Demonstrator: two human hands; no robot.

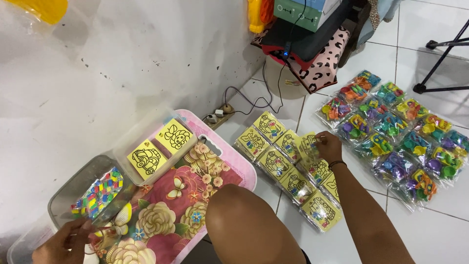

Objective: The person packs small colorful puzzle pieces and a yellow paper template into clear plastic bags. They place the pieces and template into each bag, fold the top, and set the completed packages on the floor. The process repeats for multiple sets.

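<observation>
Two hands: both at work, seen from head cam, person seated on tiled floor point(430, 234).
R hand point(326, 145): fingers pinched shut on one yellow picture card point(309, 143), lifted at the far edge of the card rows.
L hand point(62, 243): low at frame's L corner, fingers curled closed on a small clear bag point(108, 233), just by the tray.
Card rows point(288, 171): yellow line-drawing cards in clear sleeves, overlapping, two rough rows on floor btw knee point(249, 225) and toy packs.
Toy packs point(395, 137): clear bags of coloured plastic bits, laid in rows R of cards, touching edge to edge.
Bin point(128, 142): clear plastic, by wall; two yellow cards lean inside it.
Tray point(66, 188): clear, holds small multicolour pieces point(100, 193); sits at the floral mat's L edge.
Progress (est.): cards and packs look sorted and laid out; only two cards in bin, so most of the pile appears still to be handled.
Edges: wall point(122, 54) close on L; power strip and cable point(220, 113) near mat's far corner.
Open room: bare tile in front of R forearm and beyond packs; tripod legs point(439, 54) at far R; tight btw knee and cards.
</observation>
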